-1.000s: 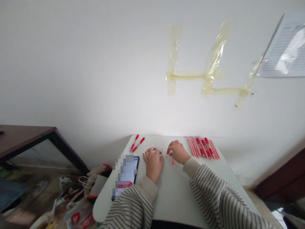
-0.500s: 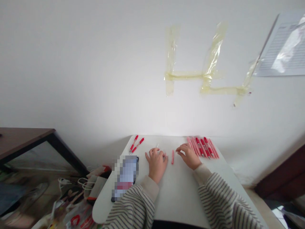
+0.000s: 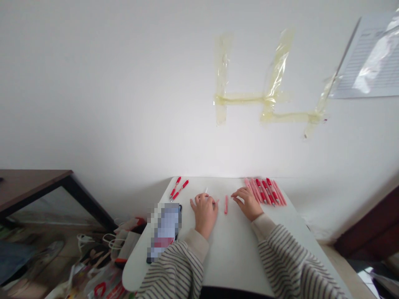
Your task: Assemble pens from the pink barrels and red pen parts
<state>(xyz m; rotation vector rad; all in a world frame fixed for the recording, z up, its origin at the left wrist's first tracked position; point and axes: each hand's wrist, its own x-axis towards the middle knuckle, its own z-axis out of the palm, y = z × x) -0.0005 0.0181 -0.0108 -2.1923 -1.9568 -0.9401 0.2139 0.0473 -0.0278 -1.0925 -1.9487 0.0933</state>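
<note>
My left hand rests on the white table with its fingers curled. A pink piece of a pen shows at its thumb, the rest hidden by the hand. Just beyond its fingertips a thin clear piece sticks out. Between the two hands a pink pen barrel lies by itself. My right hand is to the right of that barrel, thumb and forefinger pinched; whatever they hold is too small to make out. Beside it lies a row of several pink and red pens.
Two red pens lie at the table's far left, above a phone with a blurred screen. A white wall stands behind the table. Bags and loose items crowd the floor at left, near a dark desk.
Both hands stay almost in place. The pink piece at my left thumb now tilts a little more to the right. The view has shifted slightly.
</note>
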